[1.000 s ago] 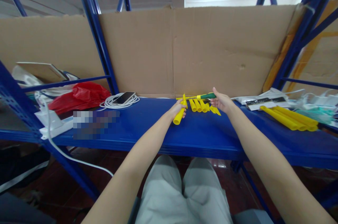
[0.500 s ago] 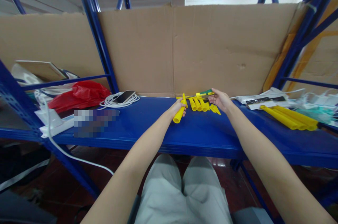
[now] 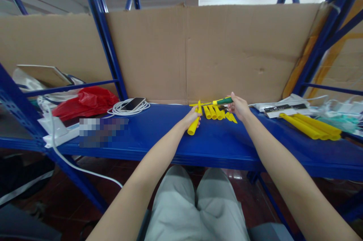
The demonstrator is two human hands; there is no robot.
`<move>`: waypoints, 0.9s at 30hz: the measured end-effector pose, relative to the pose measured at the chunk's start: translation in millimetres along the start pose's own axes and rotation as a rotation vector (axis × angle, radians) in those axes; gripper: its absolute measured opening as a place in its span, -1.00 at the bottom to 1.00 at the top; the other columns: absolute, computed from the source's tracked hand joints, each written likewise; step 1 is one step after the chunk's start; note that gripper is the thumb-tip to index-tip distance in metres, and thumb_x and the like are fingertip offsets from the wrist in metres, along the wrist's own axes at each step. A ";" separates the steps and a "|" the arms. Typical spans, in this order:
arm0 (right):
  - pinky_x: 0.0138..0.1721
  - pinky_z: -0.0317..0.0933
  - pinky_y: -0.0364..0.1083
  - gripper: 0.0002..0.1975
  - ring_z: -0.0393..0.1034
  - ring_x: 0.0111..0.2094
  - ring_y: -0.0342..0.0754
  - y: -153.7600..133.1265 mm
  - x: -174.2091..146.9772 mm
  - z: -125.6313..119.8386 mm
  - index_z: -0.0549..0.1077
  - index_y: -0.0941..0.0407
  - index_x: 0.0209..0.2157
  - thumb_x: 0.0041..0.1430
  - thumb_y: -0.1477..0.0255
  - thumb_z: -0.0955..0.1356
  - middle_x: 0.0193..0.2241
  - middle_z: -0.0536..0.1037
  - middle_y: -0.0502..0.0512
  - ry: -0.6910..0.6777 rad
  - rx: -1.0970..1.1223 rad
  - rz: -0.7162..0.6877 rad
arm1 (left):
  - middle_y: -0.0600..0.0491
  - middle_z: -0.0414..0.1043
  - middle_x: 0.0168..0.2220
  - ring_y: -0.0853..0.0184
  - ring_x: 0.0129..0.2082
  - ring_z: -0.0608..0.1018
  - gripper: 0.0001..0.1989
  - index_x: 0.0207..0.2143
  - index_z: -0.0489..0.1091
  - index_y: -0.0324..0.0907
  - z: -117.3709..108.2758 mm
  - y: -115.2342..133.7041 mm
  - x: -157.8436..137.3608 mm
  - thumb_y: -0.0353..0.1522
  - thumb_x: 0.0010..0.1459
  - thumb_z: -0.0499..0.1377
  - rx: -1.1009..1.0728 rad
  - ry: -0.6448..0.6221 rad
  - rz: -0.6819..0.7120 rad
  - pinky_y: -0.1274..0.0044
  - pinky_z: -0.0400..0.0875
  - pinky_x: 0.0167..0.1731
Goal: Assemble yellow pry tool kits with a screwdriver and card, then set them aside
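Observation:
My left hand [image 3: 193, 117] is wrapped round a yellow plastic tube [image 3: 193, 126], whose open end points toward me. Between the finger and thumb of my right hand [image 3: 237, 105] is the end of a screwdriver [image 3: 224, 101] with a green and yellow handle. Its shaft points left, toward the top of the held tube; whether it touches cannot be made out. Below the screwdriver, several short yellow tubes [image 3: 213, 113] lie in a row on the blue shelf [image 3: 159, 131]. Small pointed yellow pieces [image 3: 231, 117] are beside them, near my right fingers.
Long yellow tubes [image 3: 310, 126] lie at the right, before a white packet [image 3: 286, 106]. A phone [image 3: 134, 103] rests on a coiled white cable [image 3: 113, 108] at the left, near a red plastic bag [image 3: 87, 101]. Cardboard [image 3: 227, 52] closes off the back; blue posts [image 3: 103, 33] flank it.
My right hand has lifted the screwdriver a little and moved slightly right with it. The tube in my left hand has shifted slightly right and toward me.

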State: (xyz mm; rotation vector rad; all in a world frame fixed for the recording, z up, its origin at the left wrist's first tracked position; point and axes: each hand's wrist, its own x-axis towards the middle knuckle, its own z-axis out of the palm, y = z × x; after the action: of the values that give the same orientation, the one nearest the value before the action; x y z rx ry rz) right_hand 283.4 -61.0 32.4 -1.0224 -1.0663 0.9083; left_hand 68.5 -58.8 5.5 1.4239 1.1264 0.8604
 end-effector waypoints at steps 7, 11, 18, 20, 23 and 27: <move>-0.55 0.31 -0.25 -0.87 0.41 -0.62 -0.21 -6.1 -4.2 4.1 0.31 0.08 -0.36 0.27 0.38 0.33 -0.61 0.50 -0.04 -0.104 0.081 0.043 | 0.21 0.16 -0.53 0.50 -0.73 0.27 -0.33 0.34 -0.21 0.05 2.9 -0.6 -2.6 -0.47 0.25 -0.06 0.041 0.063 -0.006 0.66 0.19 -0.70; -0.57 0.28 -0.25 -0.77 0.38 -0.65 -0.22 -3.8 -1.7 3.3 0.29 0.08 -0.39 0.19 0.30 0.40 -0.63 0.48 -0.06 -0.122 0.040 -0.008 | 0.22 0.16 -0.52 0.51 -0.73 0.26 -0.33 0.34 -0.22 0.05 3.5 -1.8 -1.0 -0.44 0.25 -0.02 0.038 0.069 0.005 0.66 0.21 -0.69; -0.69 0.16 -0.27 -0.64 0.27 -0.73 -0.26 -0.7 1.3 4.2 0.28 0.09 -0.46 0.08 0.17 0.45 -0.65 0.42 -0.08 0.004 -0.044 -0.035 | 0.19 0.19 -0.51 0.48 -0.70 0.28 -0.31 0.35 -0.24 0.04 3.8 -3.3 2.3 -0.48 0.24 -0.06 0.074 0.062 0.010 0.64 0.24 -0.68; -0.71 0.12 -0.27 -0.64 0.25 -0.74 -0.26 -0.3 1.0 5.0 0.28 0.09 -0.46 0.07 0.16 0.45 -0.68 0.40 -0.09 0.017 -0.047 -0.036 | 0.20 0.19 -0.50 0.49 -0.71 0.27 -0.32 0.35 -0.23 0.04 4.0 -3.4 2.4 -0.47 0.25 -0.04 0.064 0.063 0.014 0.64 0.23 -0.68; -0.73 0.07 -0.27 -0.62 0.21 -0.76 -0.25 0.0 -0.6 5.6 0.29 0.09 -0.46 0.06 0.11 0.44 -0.73 0.35 -0.11 0.010 -0.063 -0.066 | 0.21 0.18 -0.50 0.50 -0.72 0.27 -0.32 0.34 -0.22 0.05 4.2 -3.6 2.1 -0.46 0.25 -0.02 0.051 0.064 0.020 0.65 0.22 -0.68; -0.73 0.04 -0.27 -0.66 0.19 -0.77 -0.26 -1.6 -3.4 5.6 0.34 0.11 -0.43 0.14 0.12 0.40 -0.74 0.36 -0.10 -0.001 -0.058 -0.060 | 0.21 0.19 -0.51 0.50 -0.72 0.27 -0.31 0.34 -0.24 0.05 4.4 -3.5 1.6 -0.47 0.25 -0.03 0.059 0.062 0.025 0.65 0.23 -0.68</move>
State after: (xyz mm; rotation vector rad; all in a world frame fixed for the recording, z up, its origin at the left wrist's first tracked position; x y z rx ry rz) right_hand 277.3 -63.6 34.0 -1.0323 -1.1238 0.8340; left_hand 72.4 -58.7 1.3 1.4705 1.1914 0.9006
